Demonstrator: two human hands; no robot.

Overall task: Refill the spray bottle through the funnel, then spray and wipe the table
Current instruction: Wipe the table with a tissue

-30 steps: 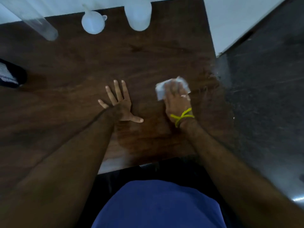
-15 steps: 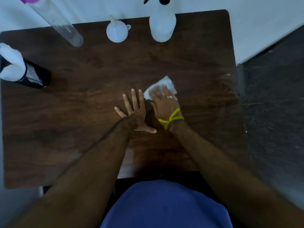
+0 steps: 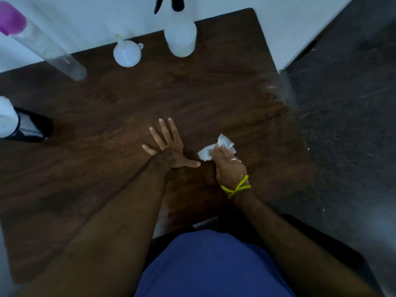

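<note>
A dark wooden table (image 3: 107, 116) fills most of the frame, its top edge against a pale wall and a dark speckled floor running down the right side. The person's blue shirt (image 3: 210, 266) takes up the bottom centre, with both bare forearms reaching up from it toward the middle of the tabletop.

At the upper left a tall clear cylinder (image 3: 49, 50) with a purple cap leans across the table's far edge. At the left edge of the frame a black mesh holder (image 3: 32, 125) stands with something white in it. The white spray bottle (image 3: 181, 37) stands at the top centre, its dark trigger head cut off by the frame; the white funnel (image 3: 126, 53) sits mouth-down just to its left, apart from it.

The left hand (image 3: 169, 146) lies flat at the centre, fingers spread and released, palm on the wood. Just to its right, the right hand (image 3: 229, 168), a yellow band (image 3: 236, 186) at its wrist, presses down on a crumpled white tissue (image 3: 216, 146), fingers curled onto it. The tissue juts out from under the fingertips toward the upper left, near the left thumb but not touching it.
</note>
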